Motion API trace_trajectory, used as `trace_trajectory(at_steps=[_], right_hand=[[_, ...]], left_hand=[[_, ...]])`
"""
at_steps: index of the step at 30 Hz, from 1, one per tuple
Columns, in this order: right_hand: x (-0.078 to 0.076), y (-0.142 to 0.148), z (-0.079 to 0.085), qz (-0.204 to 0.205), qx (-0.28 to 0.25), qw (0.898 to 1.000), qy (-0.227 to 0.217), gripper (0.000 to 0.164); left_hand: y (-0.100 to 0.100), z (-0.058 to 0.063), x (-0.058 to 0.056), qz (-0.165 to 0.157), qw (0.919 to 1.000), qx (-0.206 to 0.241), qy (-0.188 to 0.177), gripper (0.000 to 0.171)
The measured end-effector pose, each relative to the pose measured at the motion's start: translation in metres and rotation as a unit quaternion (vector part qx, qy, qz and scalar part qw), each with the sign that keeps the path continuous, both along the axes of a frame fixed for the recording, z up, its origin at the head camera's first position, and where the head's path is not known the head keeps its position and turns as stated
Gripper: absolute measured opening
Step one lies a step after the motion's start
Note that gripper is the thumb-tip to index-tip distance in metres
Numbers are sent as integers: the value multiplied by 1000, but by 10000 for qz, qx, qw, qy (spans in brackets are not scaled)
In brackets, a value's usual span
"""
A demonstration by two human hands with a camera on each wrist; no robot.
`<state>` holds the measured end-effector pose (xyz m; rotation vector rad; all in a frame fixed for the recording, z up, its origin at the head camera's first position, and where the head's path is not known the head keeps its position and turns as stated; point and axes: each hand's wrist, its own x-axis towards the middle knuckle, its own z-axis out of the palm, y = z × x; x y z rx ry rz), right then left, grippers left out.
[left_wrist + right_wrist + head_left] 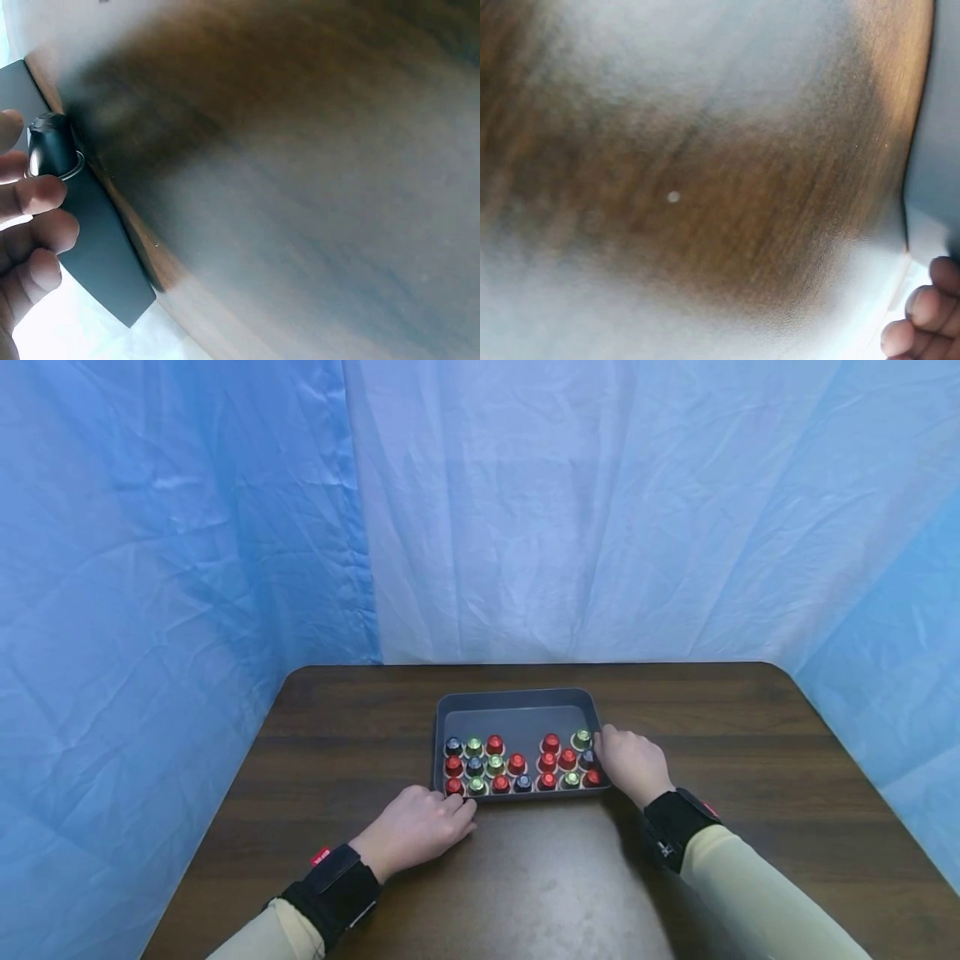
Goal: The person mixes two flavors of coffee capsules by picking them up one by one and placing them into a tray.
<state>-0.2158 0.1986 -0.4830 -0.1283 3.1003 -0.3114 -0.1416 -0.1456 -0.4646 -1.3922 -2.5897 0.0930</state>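
A dark grey rectangular tray (512, 698) lies on the table. Red, green and dark coffee capsules (547, 762) stand in it in rows, narrow ends up. My left hand (423, 827) is at the tray's front left corner. Its curled fingers hold a dark capsule (51, 146) sideways by the tray's outer wall (97, 232); from the head view this capsule is hidden. Over the tray's right rim, my right hand (628, 762) bends its fingers (922, 307) down beside a dark capsule (587, 760). Whether they grip anything is hidden.
The tray stands on a brown wood-grain table (360, 735) with rounded far corners. Behind and beside the table hang blue curtains (525, 510). In the tray, bare floor shows along the back and between the left and right groups of capsules.
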Motion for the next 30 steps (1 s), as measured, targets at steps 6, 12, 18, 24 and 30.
trace_trajectory(at_steps=[6,12,18,24,30], right_hand=[[0,0,1,-12,-9,10000,-31,30],[0,-1,1,-17,-24,10000,-63,30],[0,0,1,-2,-42,10000,-19,30],[1,0,1,-24,-40,10000,-31,30],[0,0,2,5,-26,10000,5,30]], left_hand=[[-1,-1,0,-29,9999,8,-170,29],[-2,-2,0,-94,9986,71,-512,30],[-2,-3,0,94,9978,-74,-644,30],[-3,-4,0,9,9972,-124,-735,24],[-4,-5,0,-181,9967,-96,-783,26]])
